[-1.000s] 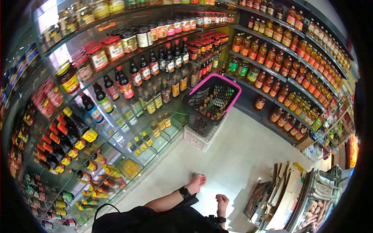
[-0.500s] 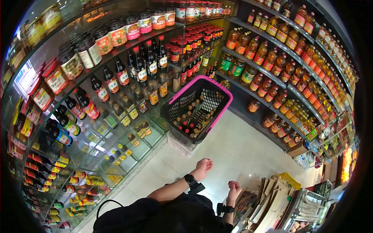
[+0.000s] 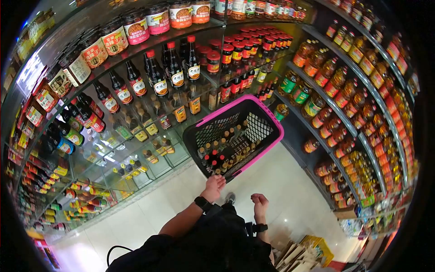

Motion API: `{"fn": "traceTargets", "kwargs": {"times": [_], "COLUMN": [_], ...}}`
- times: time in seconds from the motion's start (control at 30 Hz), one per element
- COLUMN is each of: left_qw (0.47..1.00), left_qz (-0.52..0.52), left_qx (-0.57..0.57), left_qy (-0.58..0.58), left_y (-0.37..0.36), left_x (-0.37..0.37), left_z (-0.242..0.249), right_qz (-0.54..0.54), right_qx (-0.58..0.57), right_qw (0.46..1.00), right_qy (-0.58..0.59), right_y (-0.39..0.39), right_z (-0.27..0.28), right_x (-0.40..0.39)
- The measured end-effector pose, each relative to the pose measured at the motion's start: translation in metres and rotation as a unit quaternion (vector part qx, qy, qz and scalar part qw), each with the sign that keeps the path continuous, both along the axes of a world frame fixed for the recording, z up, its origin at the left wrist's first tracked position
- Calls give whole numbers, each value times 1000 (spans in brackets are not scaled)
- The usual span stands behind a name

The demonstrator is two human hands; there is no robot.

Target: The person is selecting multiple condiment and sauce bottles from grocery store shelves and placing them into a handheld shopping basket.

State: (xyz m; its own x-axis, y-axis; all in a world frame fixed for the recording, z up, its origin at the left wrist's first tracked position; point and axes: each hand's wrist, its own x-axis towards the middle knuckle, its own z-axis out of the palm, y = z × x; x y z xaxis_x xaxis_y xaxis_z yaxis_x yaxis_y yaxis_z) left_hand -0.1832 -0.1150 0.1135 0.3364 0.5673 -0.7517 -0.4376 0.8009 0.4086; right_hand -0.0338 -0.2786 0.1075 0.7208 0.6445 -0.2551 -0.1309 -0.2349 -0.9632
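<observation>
My left hand (image 3: 214, 187) is at the near rim of a black basket with a pink edge (image 3: 278, 131), its fingers loosely extended, close to the cap of a small bottle. Nothing shows in that hand. Inside the basket stand several small bottles (image 3: 226, 135), some with red caps (image 3: 214, 163). To the right, over the floor, my right hand (image 3: 259, 203) has its fingers curled in, with nothing visible in them and touching nothing.
Glass shelves (image 3: 129, 61) on the left hold jars and dark sauce bottles (image 3: 156, 77). Oil bottles (image 3: 335, 81) line the right shelves. A foot (image 3: 230, 198) shows on the tiled floor. Flattened cardboard (image 3: 294, 257) and a yellow crate (image 3: 321, 247) are at the lower right.
My left hand has moved forward and left to the basket's near rim. My right hand has moved up and slightly left. The view has shifted towards the shelves, and the basket looks nearer.
</observation>
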Motion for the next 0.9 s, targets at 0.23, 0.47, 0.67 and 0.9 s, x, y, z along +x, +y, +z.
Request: {"fn": "traceTargets", "kwargs": {"times": [0.23, 0.47, 0.67, 0.9], "left_qw": [997, 986, 981, 966], "left_qz": [72, 162, 188, 223], "left_qx": [-10, -30, -47, -119], "left_qy": [-5, 4, 3, -48], "left_y": [40, 46, 84, 124], "left_x": [69, 79, 77, 87], "left_z": [5, 4, -10, -16], "right_qz": [132, 214, 223, 229], "right_qx": [40, 46, 28, 4], "right_qw": [990, 976, 974, 973], "right_qy": [-27, -7, 12, -40], "right_y": [97, 147, 176, 205], "right_z": [16, -15, -21, -16], "right_x": [126, 169, 167, 188]}}
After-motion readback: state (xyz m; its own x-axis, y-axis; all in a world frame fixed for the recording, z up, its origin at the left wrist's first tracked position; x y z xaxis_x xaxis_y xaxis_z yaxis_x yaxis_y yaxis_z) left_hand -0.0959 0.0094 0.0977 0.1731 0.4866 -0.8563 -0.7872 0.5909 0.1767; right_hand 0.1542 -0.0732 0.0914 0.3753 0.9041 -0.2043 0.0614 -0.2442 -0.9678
